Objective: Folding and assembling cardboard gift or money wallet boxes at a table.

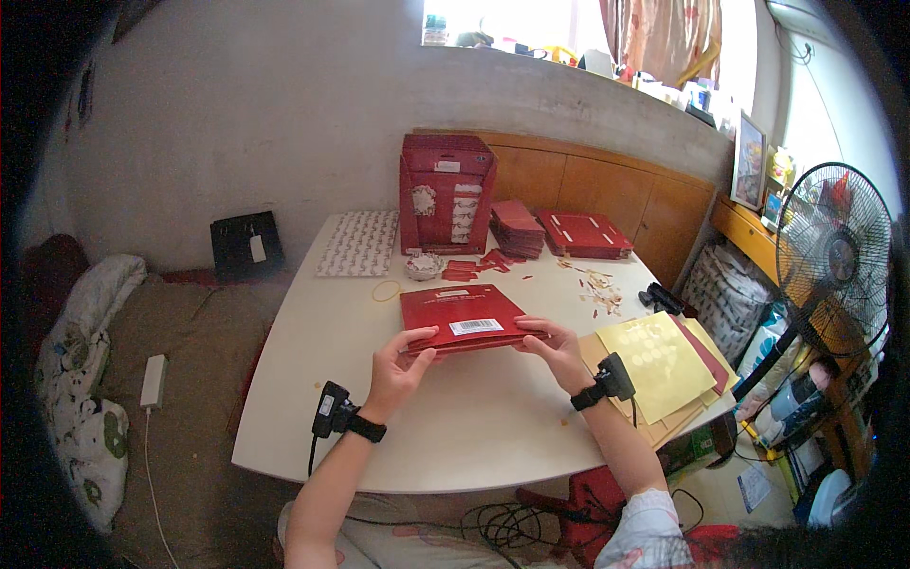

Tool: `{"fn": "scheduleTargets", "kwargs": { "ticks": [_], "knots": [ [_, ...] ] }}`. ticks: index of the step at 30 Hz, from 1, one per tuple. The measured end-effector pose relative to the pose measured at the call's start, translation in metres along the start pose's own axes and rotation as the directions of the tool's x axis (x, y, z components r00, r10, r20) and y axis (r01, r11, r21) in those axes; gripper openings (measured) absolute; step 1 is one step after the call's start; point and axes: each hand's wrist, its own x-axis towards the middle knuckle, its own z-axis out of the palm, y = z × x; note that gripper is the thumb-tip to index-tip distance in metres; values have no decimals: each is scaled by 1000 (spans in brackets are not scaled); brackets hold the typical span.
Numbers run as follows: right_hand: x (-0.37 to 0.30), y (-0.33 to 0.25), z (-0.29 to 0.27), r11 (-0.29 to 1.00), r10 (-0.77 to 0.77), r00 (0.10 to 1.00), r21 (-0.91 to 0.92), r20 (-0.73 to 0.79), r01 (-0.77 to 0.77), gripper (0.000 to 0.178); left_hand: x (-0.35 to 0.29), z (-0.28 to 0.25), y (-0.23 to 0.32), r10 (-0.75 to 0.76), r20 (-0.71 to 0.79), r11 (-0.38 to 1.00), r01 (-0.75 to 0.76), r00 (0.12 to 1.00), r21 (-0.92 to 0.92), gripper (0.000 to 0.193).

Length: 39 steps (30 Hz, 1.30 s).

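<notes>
A flat red cardboard packet (463, 309) with a white barcode label is held above the white table, tilted toward me. My left hand (403, 365) grips its near left corner, thumb below and fingers on top. At the near right corner, my right hand (557, 353) holds it the same way. The near edge shows layers, but I cannot tell whether it is one folded piece or several. Beyond it lie loose small red cards (464, 269) and a small bowl (423, 266) with white pieces in it.
A tall red box (445, 194) stands at the back, beside a patterned white sheet (356, 244), a red card stack (517, 229) and flat red packets (585, 233). Paper scraps (599, 289) and yellow sheets (656, 365) lie right. A fan (839, 248) stands beyond the table.
</notes>
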Motion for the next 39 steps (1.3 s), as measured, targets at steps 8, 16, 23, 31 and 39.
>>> {"fn": "scheduleTargets", "kwargs": {
  "ticks": [8,16,23,31,39],
  "knots": [
    [1,-1,-11,1000,-25,1000,2,3,25,25,0,1,6,6,62,997,-1,998,-79,32],
    [0,-9,-17,996,-9,998,89,62,4,26,0,-7,-4,-1,-42,999,3,999,48,32],
    [-1,-6,-22,987,4,997,158,83,-17,25,0,0,5,37,-80,996,-30,996,82,32],
    [0,-9,-20,994,-21,995,106,95,11,26,0,-4,3,24,-74,998,-20,997,59,32],
    [-2,-11,-15,994,-10,994,108,110,-2,26,1,-6,0,18,-98,997,-10,995,81,30]
  ]
}}
